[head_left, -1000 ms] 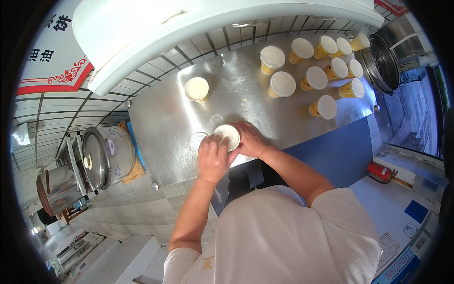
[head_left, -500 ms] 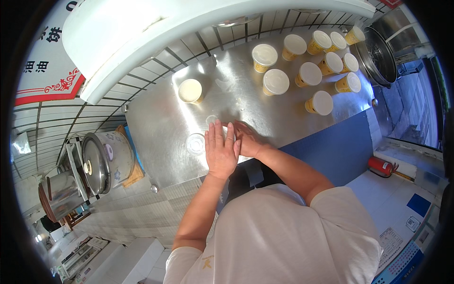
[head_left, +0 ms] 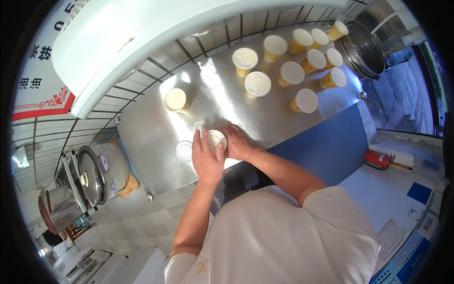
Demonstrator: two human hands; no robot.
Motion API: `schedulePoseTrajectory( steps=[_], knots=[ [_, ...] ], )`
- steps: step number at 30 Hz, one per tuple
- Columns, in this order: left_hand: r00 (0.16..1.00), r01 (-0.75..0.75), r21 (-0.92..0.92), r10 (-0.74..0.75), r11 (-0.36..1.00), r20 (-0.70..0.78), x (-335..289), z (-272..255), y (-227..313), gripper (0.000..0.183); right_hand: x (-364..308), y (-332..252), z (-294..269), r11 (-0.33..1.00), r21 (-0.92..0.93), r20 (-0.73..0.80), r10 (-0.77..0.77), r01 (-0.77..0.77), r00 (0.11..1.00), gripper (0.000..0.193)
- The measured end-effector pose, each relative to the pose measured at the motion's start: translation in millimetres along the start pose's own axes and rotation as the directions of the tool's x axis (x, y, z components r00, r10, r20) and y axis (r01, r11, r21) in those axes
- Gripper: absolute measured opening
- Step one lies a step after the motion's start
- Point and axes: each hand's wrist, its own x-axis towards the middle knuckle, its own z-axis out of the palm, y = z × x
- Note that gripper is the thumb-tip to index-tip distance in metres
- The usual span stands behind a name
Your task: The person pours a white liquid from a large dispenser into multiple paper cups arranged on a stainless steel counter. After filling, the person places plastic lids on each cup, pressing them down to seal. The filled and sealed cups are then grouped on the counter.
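Both hands press a lid on the cup (head_left: 216, 139) at near counter (head_left: 151, 142) edge | left hand (head_left: 206, 161) flat, right hand (head_left: 239, 143) cupping | lidded cups (head_left: 293, 61) far right done | open cup (head_left: 175, 100) and loose lid (head_left: 184, 150) left.

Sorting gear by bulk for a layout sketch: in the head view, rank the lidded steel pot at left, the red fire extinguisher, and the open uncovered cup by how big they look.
1. Lidded steel pot, clearly the largest.
2. Red fire extinguisher.
3. Open uncovered cup.
The last two look close in size, and fisheye bending near the rim makes their order unsure.
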Motion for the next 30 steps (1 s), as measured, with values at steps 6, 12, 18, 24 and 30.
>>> schedulePoseTrajectory(
  steps=[6,12,18,24,30],
  knots=[
    [0.995,0.102,-0.128,-0.101,0.987,0.019,-1,15,-4,0.055,-26,41,-46,0.973,-0.165,-0.269,0.115,-0.164,0.956,0.065],
    [0.992,-0.014,0.28,0.049,0.96,-0.12,-23,7,-71,0.059,-35,83,-84,0.963,-0.008,-0.419,0.242,-0.269,0.875,0.07],
    [0.988,0.107,0.357,-0.059,0.928,-0.144,-46,2,-127,0.066,-58,82,-82,0.925,-0.001,-0.433,0.341,-0.379,0.834,0.083],
    [0.993,0.078,0.309,-0.048,0.948,-0.104,-50,6,-127,0.045,-110,27,-69,0.969,-0.129,-0.278,0.169,-0.211,0.946,0.061],
    [0.994,-0.063,0.23,0.081,0.971,-0.067,-59,7,-112,0.036,-45,-20,-8,0.953,-0.014,0.066,0.301,-0.301,0.951,0.047]
  ],
)
